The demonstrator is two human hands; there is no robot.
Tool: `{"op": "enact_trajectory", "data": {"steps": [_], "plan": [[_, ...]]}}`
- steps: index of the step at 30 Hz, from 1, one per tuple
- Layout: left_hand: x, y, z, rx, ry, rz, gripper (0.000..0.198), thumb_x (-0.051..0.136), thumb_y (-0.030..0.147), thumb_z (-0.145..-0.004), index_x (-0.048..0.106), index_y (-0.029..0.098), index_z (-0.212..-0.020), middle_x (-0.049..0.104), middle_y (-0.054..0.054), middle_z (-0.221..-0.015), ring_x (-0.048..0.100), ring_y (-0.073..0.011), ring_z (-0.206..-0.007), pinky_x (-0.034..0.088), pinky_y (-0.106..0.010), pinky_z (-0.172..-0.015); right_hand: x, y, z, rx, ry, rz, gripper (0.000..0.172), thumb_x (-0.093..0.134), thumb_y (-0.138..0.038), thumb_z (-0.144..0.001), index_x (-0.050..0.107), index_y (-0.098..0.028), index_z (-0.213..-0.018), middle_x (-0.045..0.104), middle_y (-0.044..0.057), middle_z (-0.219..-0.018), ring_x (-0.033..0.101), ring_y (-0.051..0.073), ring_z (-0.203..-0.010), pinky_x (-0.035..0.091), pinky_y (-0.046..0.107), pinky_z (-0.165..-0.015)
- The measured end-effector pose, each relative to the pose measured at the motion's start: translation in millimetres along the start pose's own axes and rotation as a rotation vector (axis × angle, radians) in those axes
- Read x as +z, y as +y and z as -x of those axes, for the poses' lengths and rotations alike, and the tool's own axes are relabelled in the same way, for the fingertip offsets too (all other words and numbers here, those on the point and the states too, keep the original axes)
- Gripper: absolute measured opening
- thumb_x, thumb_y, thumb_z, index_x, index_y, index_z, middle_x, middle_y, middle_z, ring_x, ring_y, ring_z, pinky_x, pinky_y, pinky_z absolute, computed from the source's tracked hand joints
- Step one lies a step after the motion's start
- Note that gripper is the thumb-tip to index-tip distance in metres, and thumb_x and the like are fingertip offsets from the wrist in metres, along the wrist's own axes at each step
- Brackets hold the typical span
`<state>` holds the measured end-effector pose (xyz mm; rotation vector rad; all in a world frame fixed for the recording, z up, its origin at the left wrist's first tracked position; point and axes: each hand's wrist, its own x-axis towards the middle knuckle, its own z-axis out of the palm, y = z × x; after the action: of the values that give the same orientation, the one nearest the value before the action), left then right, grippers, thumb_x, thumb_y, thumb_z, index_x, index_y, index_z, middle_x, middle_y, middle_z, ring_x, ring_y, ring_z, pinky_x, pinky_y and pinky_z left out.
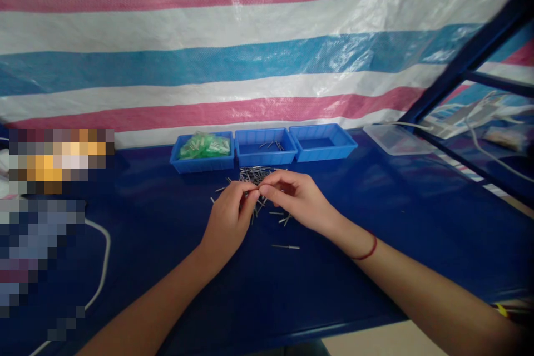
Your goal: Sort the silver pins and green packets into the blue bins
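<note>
My left hand [231, 212] and my right hand [301, 197] meet fingertip to fingertip over a pile of blind rivets [251, 174]. Both pinch with thumb and index finger; whatever lies between the tips is too small to make out. Several loose rivets are scattered around the pile, partly hidden by my hands. A single rivet [286, 246], with a thin stem and thicker end, lies apart, nearer me. Just behind the pile, a blue bin [267, 157] holds a few rivets.
Left of that bin, another blue bin [202, 165] holds green-and-clear packets [204, 146]. A third blue bin [327, 153] stands on the right, near a clear plastic lid [398, 141]. A white cable [107, 250] runs along the left of the blue table [367, 295]. Striped sheeting hangs behind.
</note>
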<state>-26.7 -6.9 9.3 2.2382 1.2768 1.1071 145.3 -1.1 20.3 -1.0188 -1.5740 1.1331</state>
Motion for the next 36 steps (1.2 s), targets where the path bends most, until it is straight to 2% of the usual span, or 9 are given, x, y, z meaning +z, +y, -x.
{"op": "enact_trajectory", "data": {"steps": [5, 9, 15, 18, 23, 25, 28, 31, 36], "plan": [[-0.2, 0, -1, 0.039, -0.033, 0.016, 0.01, 0.051, 0.024, -0.093, 0.059, 0.019, -0.093, 0.063, -0.002, -0.087, 0.057, -0.0133, -0.073, 0.043, -0.026, -0.068, 2, 0, 1, -0.027, 0.051, 0.009, 0.016, 0.066, -0.034, -0.081, 0.068, -0.018, -0.084, 0.067, 0.002, -0.077, 0.056, 0.012, -0.064, 0.044, 0.026, -0.058], [-0.1, -1, -1, 0.004, -0.036, 0.034, 0.011, 0.052, 0.027, -0.093, 0.06, 0.019, -0.092, 0.063, -0.001, -0.084, 0.055, -0.0125, -0.071, 0.042, -0.025, -0.066, 3, 1, 2, -0.041, 0.091, 0.042, 0.017, 0.067, -0.034, -0.079, 0.067, -0.017, -0.083, 0.068, 0.004, -0.081, 0.06, 0.015, -0.068, 0.047, 0.028, -0.062], [-1.3, -1, -3, -0.005, -0.034, 0.034, 0.01, 0.056, 0.028, -0.09, 0.059, 0.019, -0.087, 0.061, 0.002, -0.079, 0.052, -0.0104, -0.065, 0.042, -0.024, -0.062, -1, -4, 3, -0.189, 0.036, 0.215, 0.013, 0.06, -0.027, -0.085, 0.068, -0.018, -0.089, 0.066, 0.006, -0.087, 0.06, 0.014, -0.072, 0.046, 0.026, -0.06], [-4.2, -1, -4, 0.013, -0.008, 0.026, 0.007, 0.057, 0.026, -0.089, 0.059, 0.019, -0.086, 0.061, 0.001, -0.08, 0.053, -0.0103, -0.064, 0.042, -0.024, -0.063, -5, -4, 2, -0.2, 0.018, 0.253, 0.014, 0.059, -0.027, -0.087, 0.068, -0.018, -0.092, 0.066, 0.006, -0.089, 0.06, 0.013, -0.071, 0.046, 0.025, -0.06], [-6.6, 2, -5, 0.026, 0.007, 0.01, 0.006, 0.056, 0.024, -0.089, 0.058, 0.018, -0.088, 0.062, 0.0, -0.081, 0.055, -0.011, -0.066, 0.043, -0.024, -0.063, -10, 0, -2, -0.152, -0.069, 0.251, 0.018, 0.059, -0.032, -0.087, 0.069, -0.018, -0.087, 0.066, 0.003, -0.081, 0.056, 0.011, -0.065, 0.043, 0.024, -0.058], [-5.3, 3, -5, 0.006, 0.01, 0.017, 0.009, 0.055, 0.024, -0.089, 0.057, 0.018, -0.096, 0.063, 0.0, -0.081, 0.055, -0.0109, -0.065, 0.044, -0.024, -0.062, -12, 4, -8, -0.093, 0.006, 0.182, 0.021, 0.06, -0.035, -0.085, 0.069, -0.016, -0.085, 0.064, 0.002, -0.074, 0.053, 0.01, -0.06, 0.041, 0.024, -0.055], [-2.4, 4, -4, -0.004, 0.012, 0.027, 0.019, 0.053, 0.024, -0.09, 0.055, 0.018, -0.108, 0.065, -0.001, -0.084, 0.056, -0.0109, -0.066, 0.045, -0.024, -0.063, -20, 14, -24, -0.016, 0.297, 0.111, 0.029, 0.061, -0.042, -0.083, 0.069, -0.014, -0.08, 0.056, -0.001, -0.059, 0.044, 0.009, -0.051, 0.036, 0.023, -0.049], [-2.8, 2, -5, 0.04, -0.027, -0.005, 0.015, 0.052, 0.022, -0.09, 0.057, 0.018, -0.104, 0.065, -0.002, -0.089, 0.06, -0.013, -0.075, 0.047, -0.026, -0.071, -31, 25, -40, 0.021, 0.51, 0.142, 0.035, 0.062, -0.046, -0.08, 0.069, -0.012, -0.076, 0.056, 0.0, -0.058, 0.043, 0.009, -0.051, 0.035, 0.024, -0.048], [-19.6, -6, -13, 0.214, -0.176, -0.143, 0.016, 0.048, 0.013, -0.089, 0.063, 0.018, -0.094, 0.064, -0.006, -0.098, 0.058, -0.0184, -0.091, 0.046, -0.034, -0.084, -41, 33, -44, 0.022, 0.44, 0.205, 0.042, 0.057, -0.051, -0.082, 0.072, -0.012, -0.084, 0.059, 0.002, -0.063, 0.045, 0.011, -0.052, 0.035, 0.024, -0.047]]}}
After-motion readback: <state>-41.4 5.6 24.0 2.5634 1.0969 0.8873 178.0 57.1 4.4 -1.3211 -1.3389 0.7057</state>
